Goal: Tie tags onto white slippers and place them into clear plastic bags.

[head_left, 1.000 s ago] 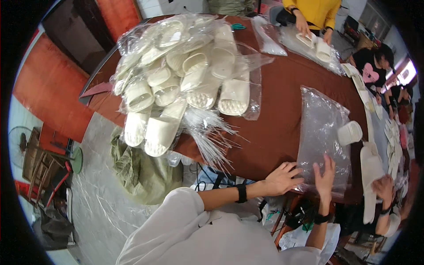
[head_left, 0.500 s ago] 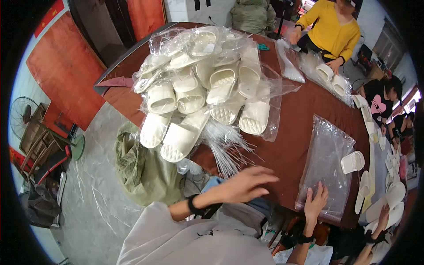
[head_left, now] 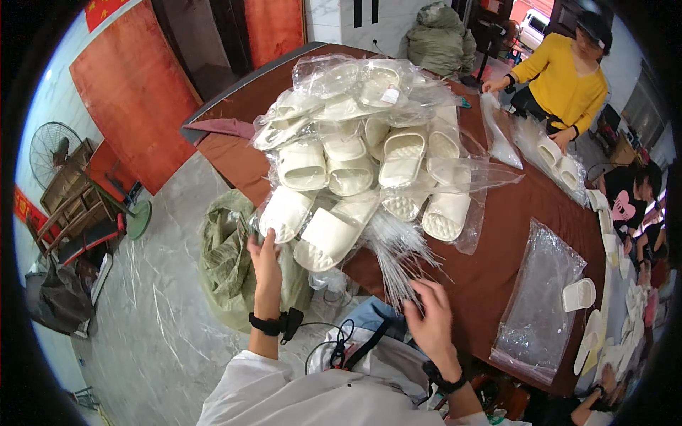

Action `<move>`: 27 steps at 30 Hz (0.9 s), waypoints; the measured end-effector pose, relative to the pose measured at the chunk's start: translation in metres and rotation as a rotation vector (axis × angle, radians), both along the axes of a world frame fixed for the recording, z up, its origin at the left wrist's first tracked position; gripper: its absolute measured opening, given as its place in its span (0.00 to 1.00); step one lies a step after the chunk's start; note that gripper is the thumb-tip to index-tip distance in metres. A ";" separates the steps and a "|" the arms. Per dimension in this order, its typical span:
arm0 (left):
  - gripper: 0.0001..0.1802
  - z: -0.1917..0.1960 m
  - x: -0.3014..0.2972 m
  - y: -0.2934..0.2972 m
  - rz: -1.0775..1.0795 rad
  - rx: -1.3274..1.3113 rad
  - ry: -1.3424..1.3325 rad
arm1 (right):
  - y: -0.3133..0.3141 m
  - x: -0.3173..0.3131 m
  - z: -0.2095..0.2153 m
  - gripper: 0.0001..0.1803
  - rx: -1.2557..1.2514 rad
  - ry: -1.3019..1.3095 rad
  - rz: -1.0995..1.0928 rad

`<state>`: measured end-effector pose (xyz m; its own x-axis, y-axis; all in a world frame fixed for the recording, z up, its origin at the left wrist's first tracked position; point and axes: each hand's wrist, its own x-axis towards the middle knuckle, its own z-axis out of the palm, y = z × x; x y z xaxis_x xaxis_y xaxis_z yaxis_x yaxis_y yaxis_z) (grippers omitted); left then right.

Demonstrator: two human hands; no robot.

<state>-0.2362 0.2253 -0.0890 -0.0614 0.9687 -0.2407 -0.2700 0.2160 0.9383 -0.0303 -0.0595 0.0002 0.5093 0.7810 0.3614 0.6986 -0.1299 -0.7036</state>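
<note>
A pile of cream slippers (head_left: 334,238), many in clear plastic bags, covers the middle of the brown-covered table. My left hand (head_left: 266,266) is at the pile's near left corner, its fingers apart. Its fingertips meet the lower edge of a slipper (head_left: 285,213); whether they press on it I cannot tell. Thin white cable ties (head_left: 398,259) fan out from under the pile's front. My right hand (head_left: 433,323) is at their loose ends, fingers bent and spread, with nothing visible in its grasp. To the right lies a flat clear plastic bag (head_left: 536,305).
A single white slipper (head_left: 579,294) sits on the flat bag's right edge. More slippers line the table's right side. A green sack (head_left: 227,263) stands on the floor at the left. Across the table, a person in yellow (head_left: 565,78) handles bagged slippers (head_left: 558,160).
My right hand has left the flat bag and come left to the cable ties. My left hand has swung left from in front of the ties to the pile's corner. The view has shifted.
</note>
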 end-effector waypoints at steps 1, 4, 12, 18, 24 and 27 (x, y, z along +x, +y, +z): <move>0.29 -0.009 -0.005 0.007 0.006 -0.003 -0.001 | 0.017 -0.005 -0.005 0.18 0.022 0.045 0.078; 0.19 0.013 0.020 0.006 -0.150 -0.413 -0.570 | 0.058 -0.011 -0.030 0.21 -0.049 0.271 0.230; 0.17 0.038 0.008 -0.021 -0.270 -0.080 -0.278 | 0.109 -0.023 -0.063 0.25 -0.119 1.182 0.337; 0.25 0.088 -0.004 -0.090 -0.315 0.033 -0.350 | 0.094 -0.014 -0.035 0.23 -0.061 1.516 0.389; 0.28 0.093 -0.053 -0.114 -0.174 0.099 -0.301 | 0.073 -0.019 -0.034 0.19 0.064 1.833 0.358; 0.29 0.126 -0.076 -0.120 -0.073 0.103 -0.175 | 0.061 -0.024 -0.046 0.16 0.023 1.774 0.568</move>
